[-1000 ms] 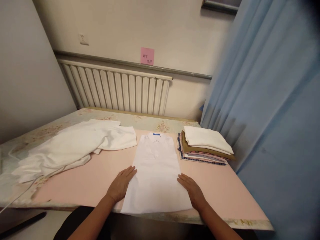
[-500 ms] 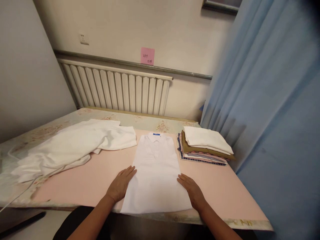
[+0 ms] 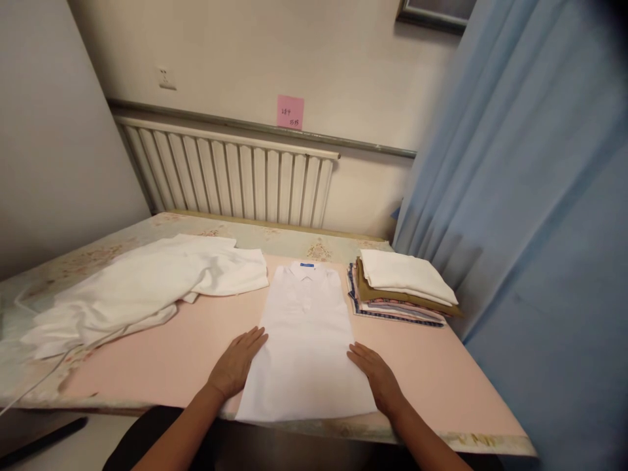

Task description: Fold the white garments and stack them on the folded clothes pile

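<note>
A white collared shirt (image 3: 309, 347) lies flat, folded into a long panel, its collar with a blue label at the far end and its hem along the table's near edge. My left hand (image 3: 238, 360) rests at the shirt's left edge, fingers stretched out with the tips touching the cloth. On the opposite side my right hand (image 3: 375, 374) lies with fingers extended over the right edge. Neither hand grasps the fabric. To the left a rumpled white garment (image 3: 147, 284) is spread across the table.
At the right stands a stack of folded clothes (image 3: 405, 281), white on top. A pink mat (image 3: 196, 347) covers part of the flowered tablecloth (image 3: 318, 250). A blue curtain (image 3: 530, 216) borders the right side; a radiator (image 3: 230, 173) is behind. A white cord (image 3: 42, 379) crosses the left corner.
</note>
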Tool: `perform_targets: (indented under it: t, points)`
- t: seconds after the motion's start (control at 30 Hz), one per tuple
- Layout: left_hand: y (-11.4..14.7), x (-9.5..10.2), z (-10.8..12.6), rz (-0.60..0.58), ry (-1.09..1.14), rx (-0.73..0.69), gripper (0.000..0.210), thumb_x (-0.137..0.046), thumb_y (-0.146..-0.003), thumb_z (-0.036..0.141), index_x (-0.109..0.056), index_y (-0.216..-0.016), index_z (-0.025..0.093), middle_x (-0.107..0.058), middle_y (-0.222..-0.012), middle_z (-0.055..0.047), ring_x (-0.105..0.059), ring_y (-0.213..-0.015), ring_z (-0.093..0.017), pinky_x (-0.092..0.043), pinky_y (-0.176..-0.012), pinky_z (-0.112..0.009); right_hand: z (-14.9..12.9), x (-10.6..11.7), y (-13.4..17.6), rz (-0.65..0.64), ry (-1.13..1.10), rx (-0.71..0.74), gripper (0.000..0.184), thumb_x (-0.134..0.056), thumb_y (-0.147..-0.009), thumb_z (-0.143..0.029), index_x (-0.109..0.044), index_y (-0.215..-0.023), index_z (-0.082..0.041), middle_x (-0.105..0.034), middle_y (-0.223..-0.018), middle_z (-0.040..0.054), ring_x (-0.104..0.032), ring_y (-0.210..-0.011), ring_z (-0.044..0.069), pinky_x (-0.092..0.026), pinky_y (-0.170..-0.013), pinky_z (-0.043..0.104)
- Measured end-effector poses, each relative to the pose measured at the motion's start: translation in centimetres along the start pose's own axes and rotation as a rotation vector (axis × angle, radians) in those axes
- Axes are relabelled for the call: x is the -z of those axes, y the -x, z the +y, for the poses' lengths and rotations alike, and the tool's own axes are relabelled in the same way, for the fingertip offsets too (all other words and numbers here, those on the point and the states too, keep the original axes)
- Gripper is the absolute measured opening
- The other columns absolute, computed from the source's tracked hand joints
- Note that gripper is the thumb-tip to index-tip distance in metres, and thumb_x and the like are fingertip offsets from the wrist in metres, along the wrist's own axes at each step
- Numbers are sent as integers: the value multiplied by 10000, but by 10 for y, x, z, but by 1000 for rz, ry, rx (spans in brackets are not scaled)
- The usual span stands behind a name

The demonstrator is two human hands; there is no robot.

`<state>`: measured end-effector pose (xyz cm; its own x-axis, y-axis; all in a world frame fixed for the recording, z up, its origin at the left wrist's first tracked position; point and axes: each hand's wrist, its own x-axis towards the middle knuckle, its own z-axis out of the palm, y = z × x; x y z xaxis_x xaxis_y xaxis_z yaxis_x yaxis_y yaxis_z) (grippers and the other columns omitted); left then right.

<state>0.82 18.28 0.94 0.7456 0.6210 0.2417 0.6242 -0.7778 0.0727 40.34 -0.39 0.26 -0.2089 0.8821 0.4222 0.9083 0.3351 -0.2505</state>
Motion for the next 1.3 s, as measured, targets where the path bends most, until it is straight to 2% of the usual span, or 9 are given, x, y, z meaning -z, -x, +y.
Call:
perform_targets:
  t: [0.37, 1.13, 1.3]
  points:
    - [0, -5, -3, 28, 20, -11, 535, -418, -899, 191, -391, -1431, 243, -412, -1495, -57, -342, -1385, -197, -295, -1120, -398, 1, 0, 0, 0, 10, 4, 469, -400, -935, -190, -474, -1390, -272, -488, -1416, 43, -404, -1340, 243, -403, -1064, 485]
    - [0, -2, 0, 7, -1, 7, 563, -385, -888, 147, -378, -1437, 273, -403, -1500, -38, -344, -1384, -195, -298, -1121, -407, -1, 1, -1, -7, -2, -13, 460, -392, -943, -200, -478, -1387, -287, -483, -1419, 32, -402, -1342, 238, -401, -1069, 485]
    - [0, -1, 0, 9, 10, 2, 552, -410, -889, 181, -381, -1436, 253, -397, -1504, -49, -334, -1390, -194, -290, -1123, -397, -2, 1, 0, 0, -5, -17, 462, -388, -943, -196, -478, -1385, -296, -492, -1412, 28, -404, -1341, 234, -405, -1066, 486]
